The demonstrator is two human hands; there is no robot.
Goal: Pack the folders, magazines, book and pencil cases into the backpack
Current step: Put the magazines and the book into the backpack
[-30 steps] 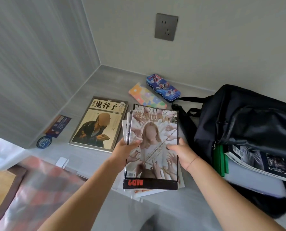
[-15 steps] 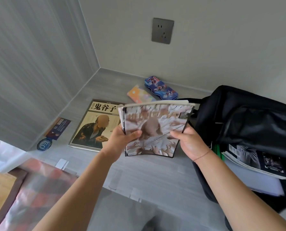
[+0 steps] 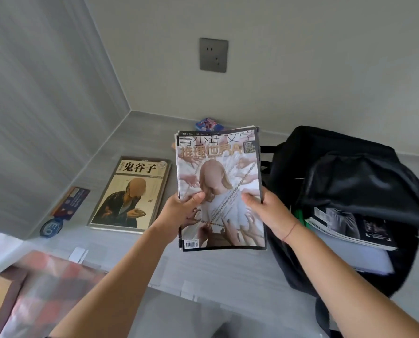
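A stack of magazines (image 3: 219, 176) is held upright above the grey desk, cover facing me. My left hand (image 3: 179, 212) grips its left edge and my right hand (image 3: 268, 211) grips its right edge. The open black backpack (image 3: 350, 181) lies to the right, with a magazine (image 3: 350, 228) and green folders (image 3: 301, 217) showing in its mouth. A tan book (image 3: 130, 193) lies flat to the left of the stack. A blue pencil case (image 3: 207, 124) peeks out behind the stack's top edge; a second, orange case (image 3: 173, 145) is almost hidden.
A blue badge with a card (image 3: 64, 211) lies by the left wall. A wall socket (image 3: 213, 54) sits above the desk's back edge. A red checked cloth (image 3: 44, 289) lies at the lower left, near the desk's front edge (image 3: 174, 289).
Both hands have lifted the stack of magazines off the desk and stood it upright, nearer the backpack. The desk spot where it lay is now bare.
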